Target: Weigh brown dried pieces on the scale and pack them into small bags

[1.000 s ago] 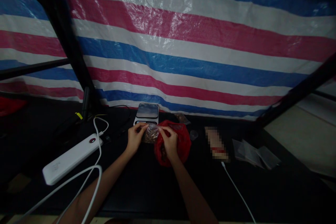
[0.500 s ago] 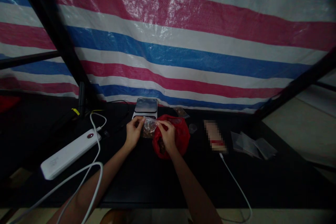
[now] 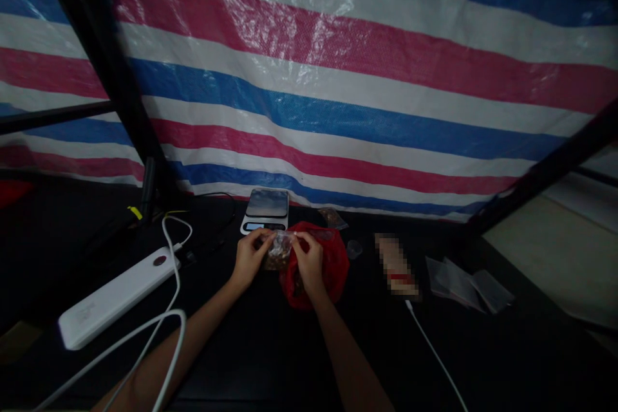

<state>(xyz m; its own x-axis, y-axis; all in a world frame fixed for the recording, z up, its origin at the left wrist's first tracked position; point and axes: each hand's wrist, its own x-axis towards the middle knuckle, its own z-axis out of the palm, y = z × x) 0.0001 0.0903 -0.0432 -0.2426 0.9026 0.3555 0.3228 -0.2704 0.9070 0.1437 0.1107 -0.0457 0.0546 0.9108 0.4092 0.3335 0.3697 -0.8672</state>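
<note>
One clear bag of brown pieces [image 3: 277, 260], top edge toward the scale [image 3: 267, 205] and running left to right, is pinched by left hand [image 3: 248, 259] and right hand [image 3: 309, 261] just beside a red bag [image 3: 334, 265]; marking on the white power bank [image 3: 118, 298] is illegible.

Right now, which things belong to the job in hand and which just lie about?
Likely in the job:
clear filled bag, pinched by left hand and right hand
red bag
scale
flat clear bags

Seemingly lying about:
white power bank
pixelated object
</note>
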